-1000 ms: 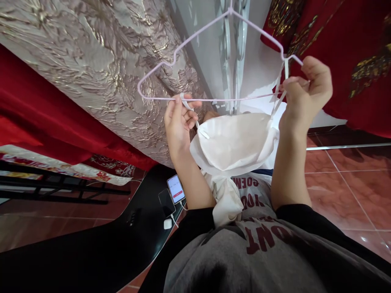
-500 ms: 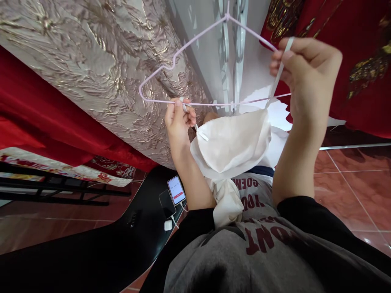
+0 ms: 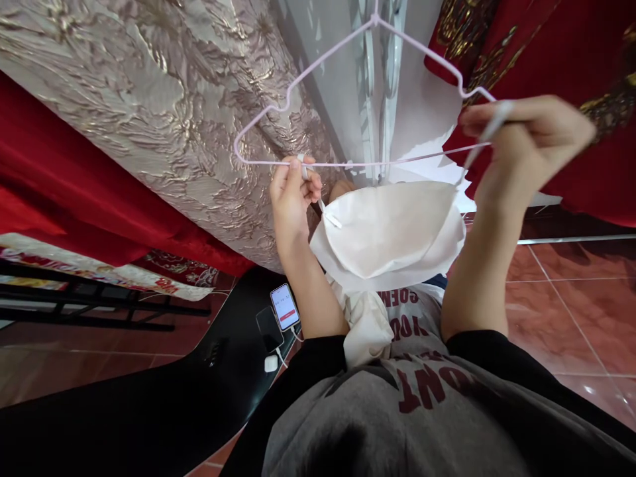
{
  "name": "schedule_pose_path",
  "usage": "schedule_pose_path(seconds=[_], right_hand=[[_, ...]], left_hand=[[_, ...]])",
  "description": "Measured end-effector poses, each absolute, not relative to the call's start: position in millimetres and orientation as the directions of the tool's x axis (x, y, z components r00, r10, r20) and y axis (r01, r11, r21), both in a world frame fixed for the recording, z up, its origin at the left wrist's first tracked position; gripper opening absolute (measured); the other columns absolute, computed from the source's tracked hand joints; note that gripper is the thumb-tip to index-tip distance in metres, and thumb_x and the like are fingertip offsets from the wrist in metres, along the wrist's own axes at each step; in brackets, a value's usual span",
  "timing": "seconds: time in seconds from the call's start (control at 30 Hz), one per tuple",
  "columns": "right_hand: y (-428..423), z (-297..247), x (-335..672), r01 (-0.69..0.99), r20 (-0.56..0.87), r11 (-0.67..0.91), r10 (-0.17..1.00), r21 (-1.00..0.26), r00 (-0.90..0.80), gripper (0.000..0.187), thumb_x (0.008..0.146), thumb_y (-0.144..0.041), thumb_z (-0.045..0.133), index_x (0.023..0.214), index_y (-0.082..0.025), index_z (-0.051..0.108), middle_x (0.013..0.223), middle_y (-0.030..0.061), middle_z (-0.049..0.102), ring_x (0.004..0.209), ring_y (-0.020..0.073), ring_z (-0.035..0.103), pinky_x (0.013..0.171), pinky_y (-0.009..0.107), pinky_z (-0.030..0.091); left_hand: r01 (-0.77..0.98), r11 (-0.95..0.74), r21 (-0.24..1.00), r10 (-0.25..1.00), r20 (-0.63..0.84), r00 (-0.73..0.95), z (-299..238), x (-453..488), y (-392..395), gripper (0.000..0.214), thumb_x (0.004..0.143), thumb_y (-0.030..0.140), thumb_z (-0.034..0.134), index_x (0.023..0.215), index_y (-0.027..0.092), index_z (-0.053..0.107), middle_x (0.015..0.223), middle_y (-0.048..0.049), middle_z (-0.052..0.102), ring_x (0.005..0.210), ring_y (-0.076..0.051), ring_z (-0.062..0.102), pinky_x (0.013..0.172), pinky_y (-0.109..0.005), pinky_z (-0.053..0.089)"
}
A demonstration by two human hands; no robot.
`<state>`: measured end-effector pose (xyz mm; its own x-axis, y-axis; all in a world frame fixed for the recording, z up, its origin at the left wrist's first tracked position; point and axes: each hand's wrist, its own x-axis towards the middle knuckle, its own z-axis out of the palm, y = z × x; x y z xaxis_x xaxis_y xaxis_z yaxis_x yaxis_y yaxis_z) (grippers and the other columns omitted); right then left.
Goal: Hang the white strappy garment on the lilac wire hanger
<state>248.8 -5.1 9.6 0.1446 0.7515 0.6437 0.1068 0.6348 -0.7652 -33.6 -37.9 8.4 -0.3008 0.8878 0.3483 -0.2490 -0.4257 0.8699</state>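
Note:
A pale pink clothes hanger (image 3: pixel 328 58) is upright in front of me, its hook cut off by the top edge. My left hand (image 3: pixel 293 192) pinches its bottom bar near the left corner, with a thin white strap looped about the fingers. Below the bar hangs a white strappy garment (image 3: pixel 390 228), its neckline spread between the two straps. At the hanger's right end, my right hand (image 3: pixel 529 146) is closed on the other strap (image 3: pixel 498 118), blurred by motion. The fingers hide the hanger's right corner. More white cloth (image 3: pixel 366 328) bunches against my shirt.
Textured beige fabric (image 3: pixel 163 112) and red cloth (image 3: pixel 74 165) hang at left, gold-trimmed red cloth (image 3: pixel 561 59) at right. On a black glossy bench (image 3: pixel 149 404) lie a lit phone (image 3: pixel 284 308), a dark phone (image 3: pixel 269 330) and a small white case (image 3: pixel 271 364).
My right hand has moved right and slightly down, pulling its strap out toward the hanger's right end. The hanger's right shoulder notch now shows, and the garment's top is stretched wider.

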Motion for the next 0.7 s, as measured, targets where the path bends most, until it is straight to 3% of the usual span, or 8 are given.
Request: schedule_pose_path(seconds=[0.17,0.27,0.33,0.4,0.5,0.6,0.7], right_hand=[[-14.2,11.8,220.5,0.190,0.683,0.659,0.723,-0.728,0.108,0.029,0.097,-0.045,0.066,0.121,-0.032,0.075,0.120,0.0029,0.078,0.115,0.0298,0.077,0.096,0.053,0.064],[-14.3,5.8,216.1,0.242,0.725,0.688,0.675,-0.684,0.132,0.021,0.099,-0.043,0.064,0.109,-0.030,0.078,0.112,0.0022,0.081,0.100,0.0262,0.079,0.093,0.050,0.064],[-12.5,3.6,218.2,0.246,0.751,0.710,0.640,-0.660,0.165,0.018,0.100,-0.040,0.063,0.107,-0.032,0.078,0.114,0.0019,0.081,0.089,0.0239,0.078,0.090,0.049,0.063],[-11.8,4.3,222.4,0.241,0.743,0.703,0.646,-0.669,0.175,0.018,0.101,-0.041,0.063,0.110,-0.037,0.077,0.122,0.0007,0.080,0.086,0.0240,0.077,0.088,0.049,0.061],[-14.2,8.7,226.6,0.257,0.696,0.650,0.693,-0.715,0.187,0.016,0.100,-0.043,0.065,0.110,-0.041,0.077,0.126,-0.0020,0.079,0.088,0.0247,0.076,0.086,0.049,0.060],[-16.6,11.3,225.3,0.251,0.721,0.676,0.664,-0.693,0.199,0.015,0.096,-0.034,0.070,0.107,-0.039,0.079,0.115,-0.0013,0.081,0.081,0.0223,0.076,0.082,0.046,0.060],[-15.8,10.6,222.0,0.231,0.773,0.738,0.604,-0.634,0.191,0.018,0.093,-0.026,0.072,0.107,-0.033,0.080,0.088,-0.0007,0.080,0.074,0.0206,0.075,0.080,0.044,0.061]], left_hand=[[-0.211,-0.380,0.901,0.902,0.310,-0.299,11.8,-36.6,-41.0,0.024,0.108,0.026,0.065,0.086,0.020,0.074,0.070,-0.0030,0.065,0.057,-0.013,0.057,0.049,-0.022,0.040],[-0.178,-0.419,0.890,0.858,0.324,-0.398,12.3,-43.6,-40.6,0.014,0.102,0.014,0.063,0.101,0.022,0.075,0.081,-0.0030,0.072,0.061,-0.012,0.056,0.053,-0.021,0.040],[-0.125,-0.505,0.854,0.764,0.375,-0.526,10.2,-50.4,-38.4,0.025,0.096,0.008,0.057,0.112,0.020,0.072,0.095,-0.0049,0.076,0.069,-0.011,0.061,0.058,-0.021,0.043],[-0.041,-0.613,0.789,0.635,0.462,-0.619,6.5,-58.2,-35.3,0.037,0.089,0.007,0.051,0.120,0.017,0.068,0.116,-0.0098,0.076,0.090,-0.015,0.069,0.068,-0.022,0.049],[0.100,-0.740,0.665,0.437,0.589,-0.680,0.3,-68.5,-30.6,0.042,0.082,0.008,0.046,0.119,0.015,0.065,0.131,-0.0152,0.071,0.122,-0.022,0.068,0.091,-0.029,0.055],[0.270,-0.768,0.581,0.305,0.702,-0.644,-1.4,-75.1,-26.9,0.026,0.084,0.010,0.051,0.102,0.016,0.068,0.120,-0.0140,0.075,0.121,-0.022,0.069,0.105,-0.034,0.054],[0.342,-0.789,0.511,0.342,0.827,-0.446,6.8,-79.2,-23.6,0.020,0.084,0.011,0.067,0.101,0.014,0.075,0.114,-0.0115,0.079,0.115,-0.024,0.073,0.105,-0.037,0.056]])
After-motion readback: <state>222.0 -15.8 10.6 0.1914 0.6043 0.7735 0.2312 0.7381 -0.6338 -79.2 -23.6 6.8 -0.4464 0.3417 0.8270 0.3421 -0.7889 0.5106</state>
